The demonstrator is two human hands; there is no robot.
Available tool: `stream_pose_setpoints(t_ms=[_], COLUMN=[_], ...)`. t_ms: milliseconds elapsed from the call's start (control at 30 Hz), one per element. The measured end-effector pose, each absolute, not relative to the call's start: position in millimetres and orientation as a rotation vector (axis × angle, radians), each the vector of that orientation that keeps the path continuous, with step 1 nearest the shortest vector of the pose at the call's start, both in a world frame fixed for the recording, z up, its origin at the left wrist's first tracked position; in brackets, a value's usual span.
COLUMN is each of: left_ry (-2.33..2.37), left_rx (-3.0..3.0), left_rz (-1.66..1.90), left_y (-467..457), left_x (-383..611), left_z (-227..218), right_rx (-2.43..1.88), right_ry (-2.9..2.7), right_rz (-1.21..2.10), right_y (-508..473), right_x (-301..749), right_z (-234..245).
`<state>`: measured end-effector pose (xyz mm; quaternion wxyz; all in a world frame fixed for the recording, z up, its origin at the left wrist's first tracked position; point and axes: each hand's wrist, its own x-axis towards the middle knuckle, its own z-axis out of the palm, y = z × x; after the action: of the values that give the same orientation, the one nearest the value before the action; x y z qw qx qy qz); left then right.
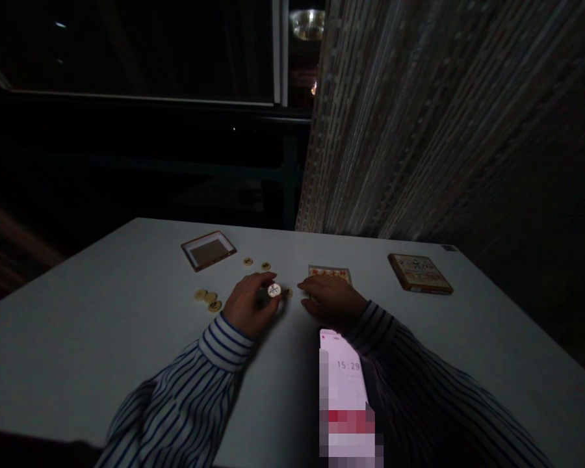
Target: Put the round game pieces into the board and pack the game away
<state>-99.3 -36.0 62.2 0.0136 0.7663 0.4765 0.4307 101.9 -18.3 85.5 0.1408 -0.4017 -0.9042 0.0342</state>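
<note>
My left hand (247, 304) pinches a round xiangqi piece (273, 290) between thumb and fingers, its marked face toward me. Just right of that piece, another xiangqi piece (288, 293) lies on the white table (277, 390). My right hand (332, 298) hovers at the near side of a small tray (350, 270) with rows of pieces, hiding most of it. Its thumb and fingers are apart, and nothing shows between them. Several loose pieces (214, 305) lie left of my left hand, and two more pieces (266, 266) lie beyond it.
An open, shallow box part (208, 250) lies at the far left of the table. A decorated box lid (420, 273) is at the right. Close to me, a lit phone (344, 377) lies below my right wrist. A string curtain (361, 130) hangs behind the table.
</note>
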Motion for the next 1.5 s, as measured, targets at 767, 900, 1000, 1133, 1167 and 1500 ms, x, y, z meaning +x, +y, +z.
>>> stream_pose_setpoints(t_ms=[767,900,1000,1133,1167,1500], left_ry=[1.376,1.378,1.365,1.372,1.378,1.334], left_rx=[2.347,2.361,2.362,2.347,2.342,2.361], left_rz=[1.38,1.347,1.334,1.307,1.292,1.26], left_y=[-26.6,-26.0,-25.2,-25.4,-25.7,-24.7], left_x=[-65.9,-60.7,-55.9,-50.3,-49.2,-35.7], left_z=[55.6,55.3,54.6,52.8,52.4,56.4], right_rx=[-1.098,-1.135,-1.158,-1.194,-1.196,-1.131], right_ry=[-2.427,-2.39,-2.376,-2.35,-2.339,-2.191], right_rz=[0.006,0.02,0.041,0.038,0.035,0.009], right_y=[-21.4,-21.3,-22.0,-23.6,-24.0,-27.3], right_x=[142.1,147.1,150.1,153.7,154.7,163.5], right_z=[66.5,62.5,59.8,55.9,55.0,50.1])
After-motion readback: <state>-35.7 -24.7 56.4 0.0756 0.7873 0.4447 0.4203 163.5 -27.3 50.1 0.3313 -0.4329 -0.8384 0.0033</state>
